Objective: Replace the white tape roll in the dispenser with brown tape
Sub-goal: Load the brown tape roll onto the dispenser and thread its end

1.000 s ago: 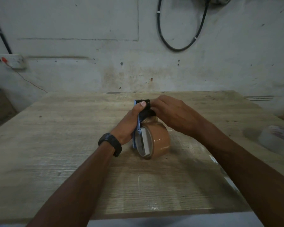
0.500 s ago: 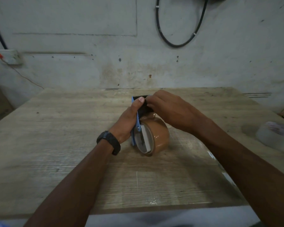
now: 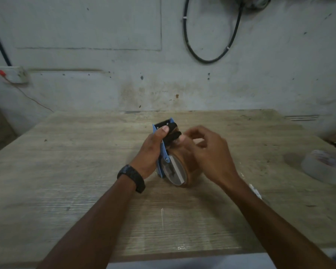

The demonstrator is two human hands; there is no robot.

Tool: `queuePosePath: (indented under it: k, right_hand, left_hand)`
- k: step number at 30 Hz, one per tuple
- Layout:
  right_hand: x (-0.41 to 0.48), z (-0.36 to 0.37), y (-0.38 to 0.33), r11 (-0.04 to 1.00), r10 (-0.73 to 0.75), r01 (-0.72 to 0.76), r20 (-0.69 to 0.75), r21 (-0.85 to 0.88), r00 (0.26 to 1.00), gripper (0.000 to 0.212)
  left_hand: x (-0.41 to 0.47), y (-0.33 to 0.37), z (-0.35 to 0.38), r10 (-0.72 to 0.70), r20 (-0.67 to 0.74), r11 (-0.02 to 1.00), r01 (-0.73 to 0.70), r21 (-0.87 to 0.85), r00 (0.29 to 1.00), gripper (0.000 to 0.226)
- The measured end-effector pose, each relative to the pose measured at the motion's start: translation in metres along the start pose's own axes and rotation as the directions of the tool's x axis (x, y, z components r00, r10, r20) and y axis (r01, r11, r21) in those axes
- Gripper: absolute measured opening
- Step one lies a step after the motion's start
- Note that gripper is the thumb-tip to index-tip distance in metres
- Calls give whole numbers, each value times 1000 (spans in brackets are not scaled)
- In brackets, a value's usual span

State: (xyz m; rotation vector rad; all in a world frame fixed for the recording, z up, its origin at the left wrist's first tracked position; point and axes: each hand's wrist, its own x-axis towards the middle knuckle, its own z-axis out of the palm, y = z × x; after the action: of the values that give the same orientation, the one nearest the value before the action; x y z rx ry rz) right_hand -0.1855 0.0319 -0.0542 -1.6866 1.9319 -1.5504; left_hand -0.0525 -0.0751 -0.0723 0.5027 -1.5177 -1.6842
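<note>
A blue tape dispenser [image 3: 164, 152] with a black toothed head stands on the wooden table [image 3: 66, 171] with a brown tape roll [image 3: 184, 171] mounted in it. My left hand [image 3: 153, 150] grips the dispenser's blue frame from the left, thumb on the black head. My right hand [image 3: 208, 152] hovers over the brown roll's right side, its fingers curled near the black head; what the fingertips pinch is hidden. The white tape roll [image 3: 326, 167] lies flat at the table's right edge, well away from both hands.
A black cable loop [image 3: 211, 35] hangs on the grey wall behind the table. A wall socket with a red switch [image 3: 12, 74] sits at the far left. The table's front edge runs just below my forearms.
My right hand has drawn back from the dispenser's black head toward the right and lifted slightly. The serrated blade now shows. My left hand keeps its grip.
</note>
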Motion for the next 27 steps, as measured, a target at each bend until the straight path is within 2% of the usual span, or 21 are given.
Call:
queuePosePath:
  k: [3, 7, 12, 18, 20, 22, 24, 25, 27]
  right_hand:
    - [-20, 12, 2, 999, -30, 30, -9, -15, 1000, 31]
    - [-33, 30, 5, 998, 42, -40, -28, 47, 999, 49]
    - [-35, 38, 2, 990, 89, -77, -103, 116, 991, 53]
    - [-34, 49, -2, 991, 50, -23, -206, 131, 977, 51]
    - [-32, 47, -1, 992, 43, -17, -214, 122, 976, 50]
    - [-29, 44, 1, 996, 29, -7, -243, 92, 970, 51]
    - [-28, 42, 3, 999, 4, 9, -271, 46, 963, 53]
    - [-27, 41, 4, 1000, 2, 7, -278, 31, 961, 53]
    - [-25, 38, 8, 1000, 9, -13, -279, -12, 960, 55]
  left_hand:
    - [-1, 1, 3, 48, -15, 999, -47, 22, 999, 30]
    - [-1, -1, 1, 111, -70, 993, -108, 43, 991, 37]
    - [-3, -5, 6, 112, -88, 992, -105, 74, 990, 46]
    - [-5, -2, 11, 94, -120, 994, -99, -35, 988, 40]
    - [-4, 3, 9, 106, -78, 994, -107, -11, 991, 33]
    - [-4, 12, 5, 183, -69, 981, -178, 77, 981, 37]
    - [-5, 19, 0, 358, -73, 880, -310, 359, 931, 41]
    - [-7, 20, -3, 466, -32, 759, -381, 527, 884, 42]
    - [-10, 19, -4, 623, 104, 447, -462, 766, 775, 39]
